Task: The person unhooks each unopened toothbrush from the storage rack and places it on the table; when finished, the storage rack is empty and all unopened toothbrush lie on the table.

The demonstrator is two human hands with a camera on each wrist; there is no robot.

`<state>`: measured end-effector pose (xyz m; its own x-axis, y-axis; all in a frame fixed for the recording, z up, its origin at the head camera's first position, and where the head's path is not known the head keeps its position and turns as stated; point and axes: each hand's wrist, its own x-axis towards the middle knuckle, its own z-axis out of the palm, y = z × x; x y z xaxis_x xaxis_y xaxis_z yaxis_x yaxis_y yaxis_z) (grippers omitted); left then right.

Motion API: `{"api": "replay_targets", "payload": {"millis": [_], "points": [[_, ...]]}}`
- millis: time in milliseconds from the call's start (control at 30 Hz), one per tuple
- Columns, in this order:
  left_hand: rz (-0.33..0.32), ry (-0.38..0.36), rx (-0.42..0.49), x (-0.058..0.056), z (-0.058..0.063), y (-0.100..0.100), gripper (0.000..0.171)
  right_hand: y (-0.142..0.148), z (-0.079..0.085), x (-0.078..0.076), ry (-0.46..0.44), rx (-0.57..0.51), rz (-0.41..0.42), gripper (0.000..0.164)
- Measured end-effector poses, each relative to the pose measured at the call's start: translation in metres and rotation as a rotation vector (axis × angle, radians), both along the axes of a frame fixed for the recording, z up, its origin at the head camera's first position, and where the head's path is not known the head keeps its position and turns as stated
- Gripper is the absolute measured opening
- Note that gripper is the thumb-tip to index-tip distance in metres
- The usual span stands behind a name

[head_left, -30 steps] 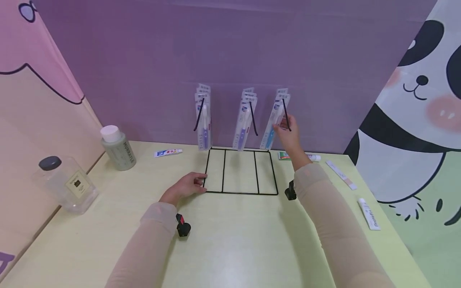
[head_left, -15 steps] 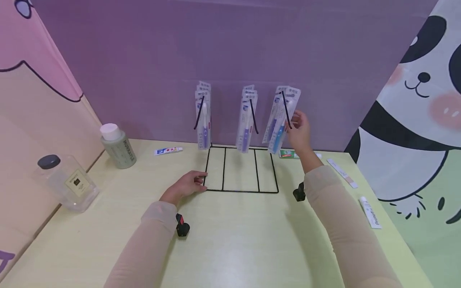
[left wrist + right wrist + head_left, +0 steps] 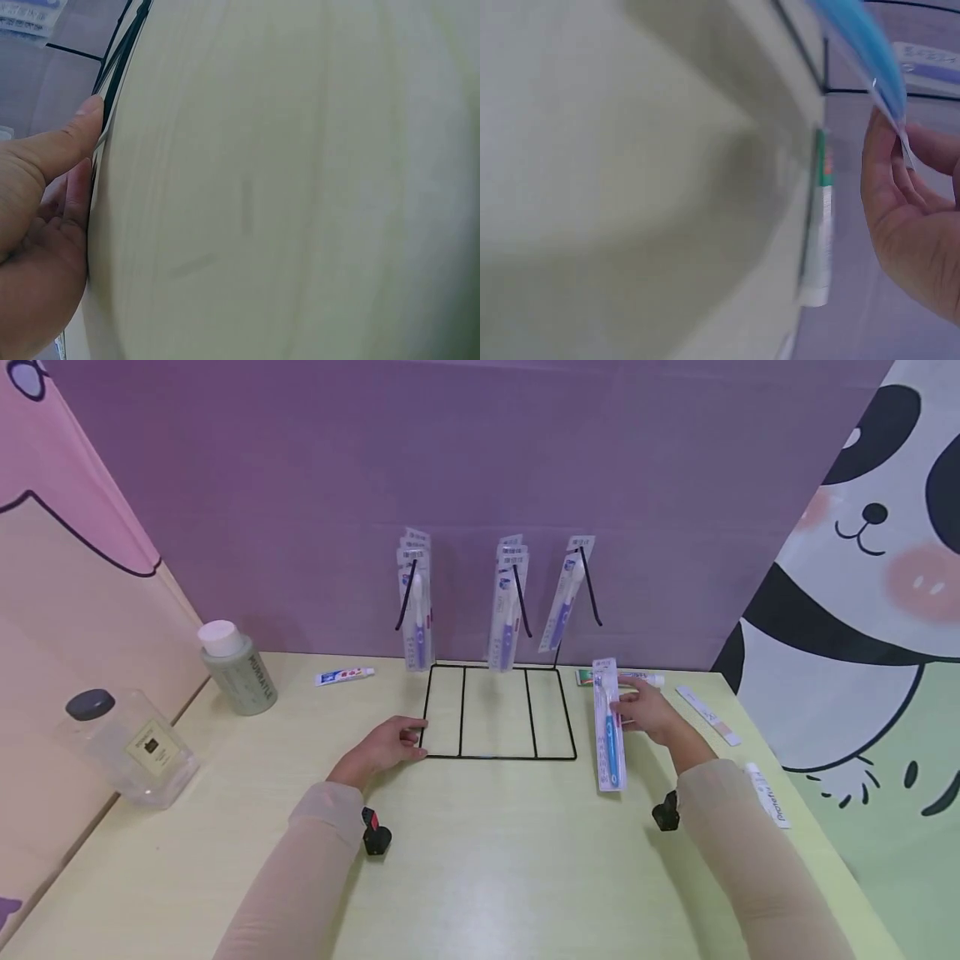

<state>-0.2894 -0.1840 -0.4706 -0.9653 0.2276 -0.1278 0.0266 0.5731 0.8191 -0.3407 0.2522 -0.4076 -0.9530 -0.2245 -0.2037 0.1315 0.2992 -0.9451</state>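
In the head view my right hand [image 3: 647,708] pinches the edge of a packaged blue toothbrush [image 3: 611,739], held upright to the right of a black wire display rack [image 3: 517,758]. The right wrist view shows the package's edge between thumb and fingers [image 3: 881,150]. My left hand [image 3: 386,746] grips the rack's left front corner, its thumb [image 3: 79,139] against the black wire in the left wrist view. Packaged purple toothbrushes hang on the rack's left hook [image 3: 416,618] and middle hook [image 3: 506,614]. One purple toothbrush [image 3: 564,597] shows on the right hook.
Behind my right hand lies a green and white toothpaste tube [image 3: 583,677]. A small tube [image 3: 345,676], a slim packet [image 3: 708,716] and a white tube [image 3: 768,797] lie around. A grey-green bottle [image 3: 243,672] and a clear bottle [image 3: 146,752] stand at left.
My right hand has drawn the blue toothbrush off the right hook and brought it down and to the right, close over the table. My left hand has stayed at the rack's corner.
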Motion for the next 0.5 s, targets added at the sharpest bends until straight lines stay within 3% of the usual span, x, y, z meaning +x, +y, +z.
{"api": "replay_targets", "payload": {"millis": [167,333,500], "points": [[-0.01,0.013,0.007,-0.001,0.001,-0.002,0.056,0.013,-0.023,0.008,-0.155,-0.024,0.052,0.065],[0.002,0.018,0.009,0.0,0.001,-0.003,0.055,0.017,-0.033,0.01,-0.179,-0.003,0.11,0.064],[-0.004,0.013,0.018,0.001,0.001,0.0,0.055,0.018,-0.037,0.012,-0.207,0.077,0.094,0.063]]}}
